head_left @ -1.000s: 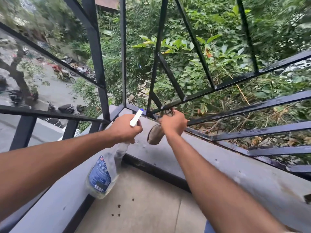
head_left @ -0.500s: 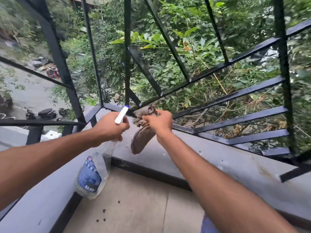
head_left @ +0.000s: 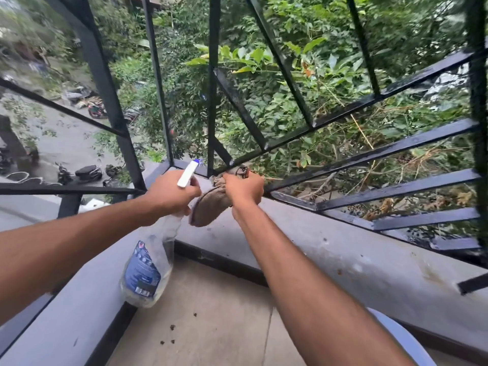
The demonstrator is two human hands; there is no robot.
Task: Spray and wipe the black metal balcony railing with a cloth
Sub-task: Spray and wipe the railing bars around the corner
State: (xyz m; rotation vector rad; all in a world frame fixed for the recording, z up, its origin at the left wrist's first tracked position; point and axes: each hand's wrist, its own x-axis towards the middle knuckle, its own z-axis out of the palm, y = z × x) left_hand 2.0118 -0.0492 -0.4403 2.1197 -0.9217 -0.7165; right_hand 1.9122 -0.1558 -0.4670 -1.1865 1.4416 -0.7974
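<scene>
Presently, item by item, hazards first.

1. Spray bottle (head_left: 148, 268): hangs by its neck from my left hand (head_left: 169, 192), on the balcony side of the ledge (head_left: 317, 247). The fingers (head_left: 194, 191) are curled round the neck under the white nozzle (head_left: 186, 175). Hazard: if the plastic is wet it could slip, and I judge the bottle would hit the floor (head_left: 224, 326).
2. Cloth (head_left: 210, 207): bunched in my right hand (head_left: 244, 187), whose fingers (head_left: 253, 178) are clenched on it. It is pressed to the lowest corner joint of the railing (head_left: 369, 154). Hazard: the loose flap could snag where the bars meet, or the cloth could work free and fall through to the street below.
3. Nozzle aim: it points toward the corner bars and the foliage beyond. Hazard: a squeeze now may send mist past the metal.

Materials.
- Railing: black painted metal with flat horizontal bars, slim uprights and diagonal braces. It is glossy in places and greyed with dust lower down.
- Ledge: a smooth grey painted slab, spotted and stained.
- Cloth: brownish and napped, soft, folded into a rounded flap.
- Bottle: thin clear plastic with a blue label. I cannot tell the fill level.
- Floor: pale beige slabs with dark crumbs (head_left: 171, 327).
</scene>
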